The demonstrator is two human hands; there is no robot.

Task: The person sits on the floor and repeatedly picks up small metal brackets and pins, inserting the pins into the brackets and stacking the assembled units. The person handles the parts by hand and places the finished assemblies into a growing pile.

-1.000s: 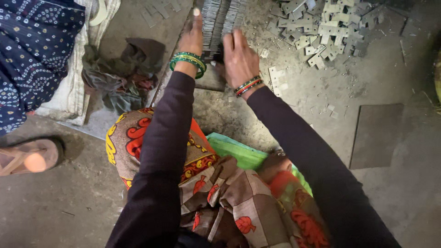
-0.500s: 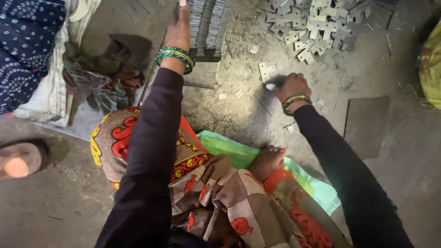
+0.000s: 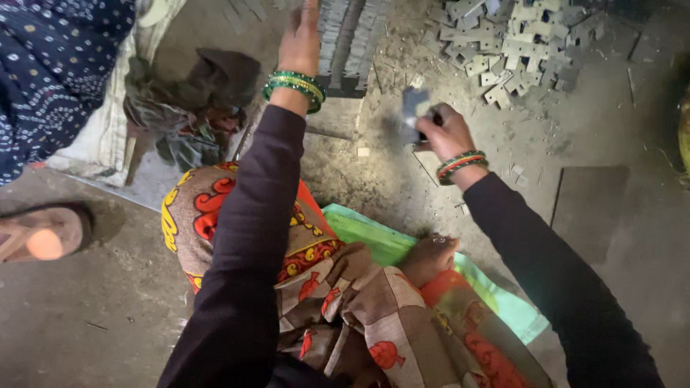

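Note:
My left hand [image 3: 300, 39] reaches forward and rests against the left side of a row of thin grey metal plates [image 3: 352, 36] stacked on edge; green bangles circle its wrist. My right hand [image 3: 444, 131] is raised over the dusty floor and grips a few flat grey metal pieces [image 3: 413, 108], blurred by motion; red and green bangles sit on that wrist. A loose heap of cut grey metal pieces [image 3: 514, 43] lies on the floor beyond my right hand. My knees, in patterned cloth, fill the bottom of the view.
Crumpled dark rags [image 3: 194, 108] lie at the left on a whitish sack [image 3: 100, 136]. Another person's blue dotted garment [image 3: 50, 65] and sandalled foot [image 3: 43, 233] are at far left. A dark flat sheet [image 3: 586, 205] lies on the floor at right.
My right hand left the plate row, dropped to the floor at right, and has now lifted with metal pieces in it. My left hand stays on the row.

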